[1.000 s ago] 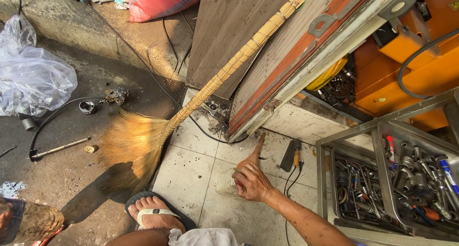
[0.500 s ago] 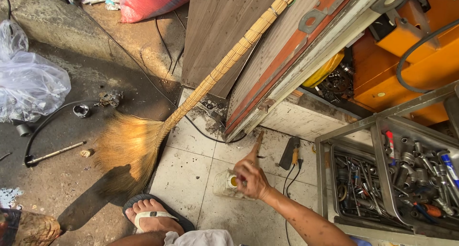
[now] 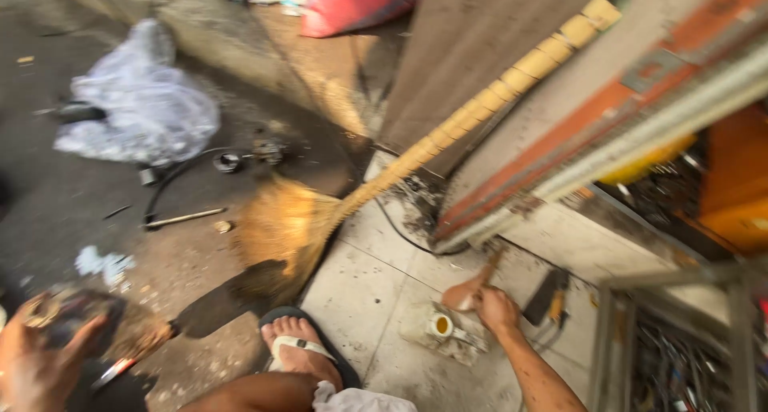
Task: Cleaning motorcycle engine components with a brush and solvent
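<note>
Head view, blurred by motion, looks down on a sandalled foot planted at the edge of the pale tiled floor; everything else is placed from that foot. To its right, the right hand is curled shut around a wooden handle of some tool, pressed low to the tiles. Just beside that hand sits a small pale bottle with a yellow cap. To the left of the foot, at the frame's bottom corner, the left hand grips a dark object too smeared to identify; how tightly it closes, I cannot tell. Right of the foot stands a metal rack of tools. Just beyond the foot, a straw broom leans up toward a wall. Farther off, left of the foot, lies a clear plastic bag on dark ground.
</note>
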